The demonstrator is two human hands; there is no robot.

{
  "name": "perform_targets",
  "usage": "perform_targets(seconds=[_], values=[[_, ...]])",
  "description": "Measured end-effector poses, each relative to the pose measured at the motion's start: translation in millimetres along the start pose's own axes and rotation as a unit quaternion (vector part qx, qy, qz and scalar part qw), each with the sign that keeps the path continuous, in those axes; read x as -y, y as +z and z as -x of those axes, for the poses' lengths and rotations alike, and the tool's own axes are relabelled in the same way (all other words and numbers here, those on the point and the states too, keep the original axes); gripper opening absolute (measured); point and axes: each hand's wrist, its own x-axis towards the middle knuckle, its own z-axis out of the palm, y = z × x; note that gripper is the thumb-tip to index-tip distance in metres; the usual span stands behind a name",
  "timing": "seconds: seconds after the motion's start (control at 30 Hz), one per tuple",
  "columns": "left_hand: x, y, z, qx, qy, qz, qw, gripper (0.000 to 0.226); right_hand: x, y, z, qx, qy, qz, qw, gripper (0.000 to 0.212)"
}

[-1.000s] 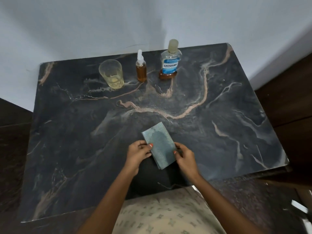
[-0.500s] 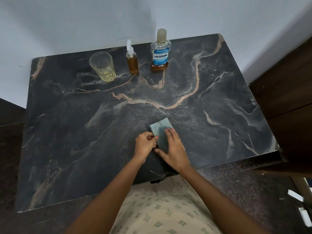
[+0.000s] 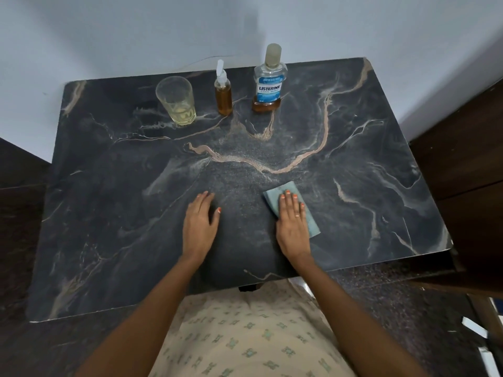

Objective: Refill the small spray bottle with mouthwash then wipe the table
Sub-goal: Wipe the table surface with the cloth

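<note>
Small spray bottle stands at the bench's far edge, between glass and mouthwash bottle. Nearer me: my right hand flat, pressing the folded cloth; my left hand open, palm down beside it.

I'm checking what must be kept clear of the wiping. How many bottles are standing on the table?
2, both upright near the back edge: the small spray bottle in the middle, and the mouthwash bottle just to its right. A drinking glass stands left of them. Nothing appears hidden.
</note>
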Motion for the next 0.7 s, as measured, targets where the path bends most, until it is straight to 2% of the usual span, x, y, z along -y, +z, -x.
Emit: perform_targets(seconds=[0.13, 0.3, 0.37, 0.57, 0.7], values=[[25, 1, -4, 0.031, 0.028, -0.107, 0.993, 0.051, -21, -10, -17, -0.015, 0.081, 0.012, 0.997, 0.051], [39, 4, -3, 0.047, 0.026, -0.162, 0.985, 0.05, -7, -12, -40, -0.004, 0.097, 0.0, 0.995, 0.048], [40, 6, -2, 0.046, 0.024, -0.168, 0.984, 0.05, 7, -8, -49, 0.01, 0.063, -0.004, 0.998, 0.048], [40, 7, -1, 0.044, 0.021, -0.171, 0.984, 0.05, 72, 17, -29, 0.051, -0.108, -0.023, 0.993, 0.049], [40, 7, -2, 0.041, 0.028, -0.172, 0.984, 0.05, 69, 17, 6, 0.092, -0.188, -0.038, 0.977, 0.047]])
